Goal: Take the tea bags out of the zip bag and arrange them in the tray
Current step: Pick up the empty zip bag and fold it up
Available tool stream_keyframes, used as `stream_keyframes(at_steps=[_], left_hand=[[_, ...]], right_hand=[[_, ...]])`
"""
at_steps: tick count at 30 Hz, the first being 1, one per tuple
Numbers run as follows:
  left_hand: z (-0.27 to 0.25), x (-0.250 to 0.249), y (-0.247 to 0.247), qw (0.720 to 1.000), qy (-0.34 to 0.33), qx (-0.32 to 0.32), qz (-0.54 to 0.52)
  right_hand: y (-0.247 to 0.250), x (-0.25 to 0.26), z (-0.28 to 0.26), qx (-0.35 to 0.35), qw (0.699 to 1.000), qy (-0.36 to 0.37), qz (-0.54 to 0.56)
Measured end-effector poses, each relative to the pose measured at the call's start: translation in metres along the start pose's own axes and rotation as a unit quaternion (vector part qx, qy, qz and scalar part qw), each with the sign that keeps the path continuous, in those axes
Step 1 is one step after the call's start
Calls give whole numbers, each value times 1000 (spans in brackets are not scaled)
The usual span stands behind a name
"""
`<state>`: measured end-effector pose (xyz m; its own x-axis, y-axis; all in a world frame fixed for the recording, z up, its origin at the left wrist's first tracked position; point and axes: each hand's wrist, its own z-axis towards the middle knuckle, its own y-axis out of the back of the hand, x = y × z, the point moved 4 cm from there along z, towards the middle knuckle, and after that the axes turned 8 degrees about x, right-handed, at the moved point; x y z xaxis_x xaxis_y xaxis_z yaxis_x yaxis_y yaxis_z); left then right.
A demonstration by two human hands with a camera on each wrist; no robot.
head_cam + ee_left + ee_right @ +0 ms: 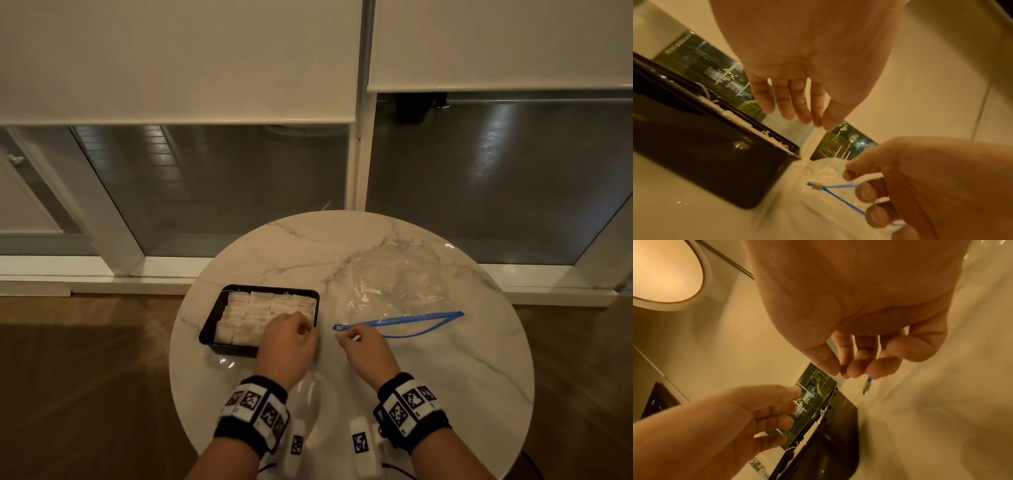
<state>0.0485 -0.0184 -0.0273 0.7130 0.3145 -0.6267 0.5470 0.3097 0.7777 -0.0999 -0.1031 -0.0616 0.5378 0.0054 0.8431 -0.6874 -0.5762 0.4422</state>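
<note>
Hands meet near the middle of a round marble desk (445, 370), both wearing black wristbands with square black-and-white markers (251, 411). The left hand (287, 346) is over the near right corner of a black tray (207, 329), which sits just to its left and ahead of it; in the left wrist view its fingers (797, 104) point down nearly straight, and the thumb and forefinger pinch the top of a white tea bag (813, 144) that hangs on edge just beside the tray's corner. Rows of white tea bags (260, 313) stand packed together in the tray and fill most of it, with thin strings showing along the rim. The right hand (368, 353), just to the right of the left and not touching it, has its fingers curled; in the right wrist view its thumb and fingertips (857, 368) pinch a small white strip, and whether that strip is a tea bag's tag or something else I cannot tell. Just ahead of the right hand lies a clear zip bag (397, 284), flat and crumpled on the desk, its blue zip track (400, 322) gaping open with the small slider (338, 328) at the end nearest the fingers. Beyond the desk are a glass wall (239, 185) with white frames and half-lowered roller blinds (178, 58), and a wooden floor (85, 394) lies to the left of the left hand.
</note>
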Motion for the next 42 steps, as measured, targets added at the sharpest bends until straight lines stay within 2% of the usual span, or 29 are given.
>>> stream_keyframes(at_steps=[4, 7, 8, 10, 12, 15, 18, 24, 26, 28, 31, 34, 39, 42], left_hand=[[12, -27, -25, 996, -52, 67, 13], [22, -43, -35, 992, -90, 81, 42], [26, -46, -38, 990, -94, 93, 55], [32, -50, -46, 982, -88, 136, 92], [37, -53, -54, 969, -82, 182, 146], [42, -58, -64, 950, -91, 214, 207], [44, -61, -72, 947, -90, 223, 213], [39, -60, -79, 953, -80, 239, 167], [35, -61, -78, 955, -86, 245, 147], [31, -64, -71, 966, -95, 218, 97], [28, -68, -49, 987, -74, 126, -61], [29, -71, -24, 980, -53, 57, -182], [38, -72, 30, 981, -41, 15, -190], [43, -58, 60, 962, -35, 56, -265]], right_hand=[[32, 7, -6, -98, 993, 47, -40], [63, 4, -11, -243, 965, 54, -81], [75, 1, -13, -298, 948, 42, -107], [95, -15, -13, -377, 919, -30, -113], [110, -36, -11, -394, 914, -94, -17], [115, -64, 1, -328, 912, -128, 211], [114, -77, 15, -257, 901, -104, 333], [114, -73, 34, -192, 914, -60, 353], [118, -65, 30, -195, 924, -31, 326], [127, -49, 20, -210, 938, 19, 275], [137, -18, -4, -192, 943, 103, 252], [142, 10, -28, -144, 939, 164, 266], [139, 41, -61, -38, 947, 224, 225], [139, 45, -69, -14, 947, 236, 217]])
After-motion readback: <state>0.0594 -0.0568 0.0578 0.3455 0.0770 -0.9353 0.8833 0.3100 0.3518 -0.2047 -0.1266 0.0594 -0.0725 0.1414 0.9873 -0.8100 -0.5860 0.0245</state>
